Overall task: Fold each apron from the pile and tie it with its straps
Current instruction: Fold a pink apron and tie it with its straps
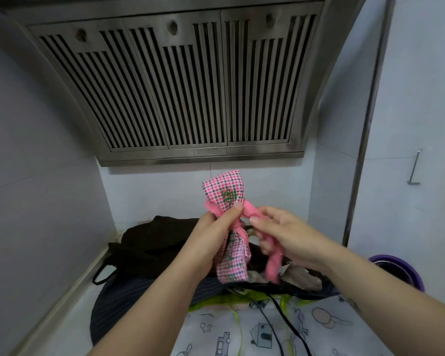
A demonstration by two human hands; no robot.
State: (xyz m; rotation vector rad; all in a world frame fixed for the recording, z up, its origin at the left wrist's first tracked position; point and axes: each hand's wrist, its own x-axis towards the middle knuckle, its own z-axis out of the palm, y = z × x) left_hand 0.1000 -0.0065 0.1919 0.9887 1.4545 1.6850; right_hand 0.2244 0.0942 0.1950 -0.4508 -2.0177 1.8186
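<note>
1. Currently, a pink checked apron [228,222], folded into a narrow upright bundle, is held in the air at 6 o'clock from the range hood [177,86], just above the pile.
2. The bundle is gripped round its middle by the left hand [213,235], with the thumb pressed where the pink strap [251,214] crosses it.
3. A length of strap is pinched by the right hand [283,235] at 3 o'clock of the bundle; more strap hangs blurred beneath that hand.
4. The folding of this apron is judged done. The strap is seen wrapped round the bundle's waist, and the knot is judged to be forming, not yet drawn tight.
5. Much is judged left. At 8 o'clock of the bundle a black apron [152,242] lies crumpled, at 7 o'clock a dark striped apron [108,304], and at 6 o'clock a white printed apron [267,330], all unfolded on the counter [62,330]. No finished bundle is seen.
6. A green stitched mark [228,196] is seen on the bundle's upper half, but it cannot be read. On the printed apron only cartoon drawings are made out, no words. No brand is seen on the hood.
</note>
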